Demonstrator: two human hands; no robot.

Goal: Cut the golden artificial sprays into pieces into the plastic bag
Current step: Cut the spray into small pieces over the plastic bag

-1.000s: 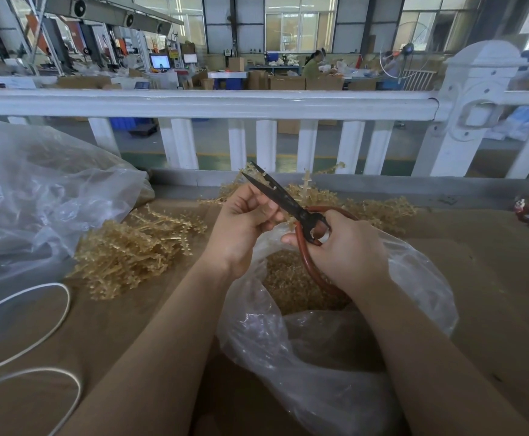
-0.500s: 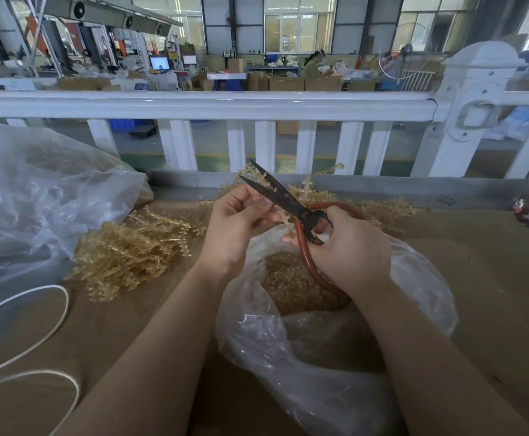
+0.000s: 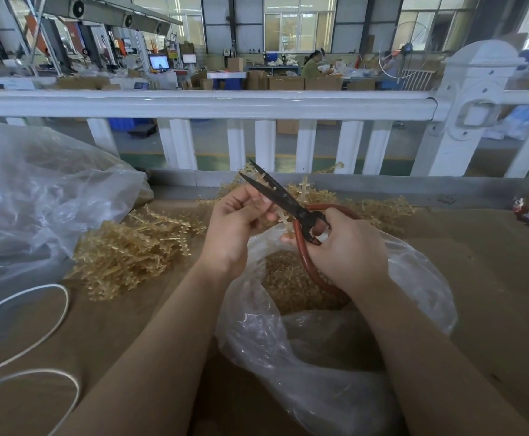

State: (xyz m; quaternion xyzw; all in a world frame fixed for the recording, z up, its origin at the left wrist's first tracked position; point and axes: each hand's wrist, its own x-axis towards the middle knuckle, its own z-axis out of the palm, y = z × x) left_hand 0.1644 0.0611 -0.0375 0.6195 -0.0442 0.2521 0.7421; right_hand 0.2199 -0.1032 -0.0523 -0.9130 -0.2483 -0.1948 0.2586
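Mid-cut here, I'd say. The left hand (image 3: 236,229) pinches a single golden spray stem (image 3: 283,217) between thumb and fingertips and holds it up over the open mouth of the clear plastic bag (image 3: 414,272). The right hand (image 3: 348,250) has its fingers curled through the red loop handles of the scissors (image 3: 288,204), whose dark blades stand slightly apart, with the stem just by the pivot. The bag already has a good heap of cut gold bits (image 3: 288,278) inside. The uncut sprays lie in a pile (image 3: 131,250) on the cardboard to the left, with more behind the hands by the white railing (image 3: 194,103). Next move, by my guess: squeeze the handles so the piece drops straight into the bag, then feed the stem further in.
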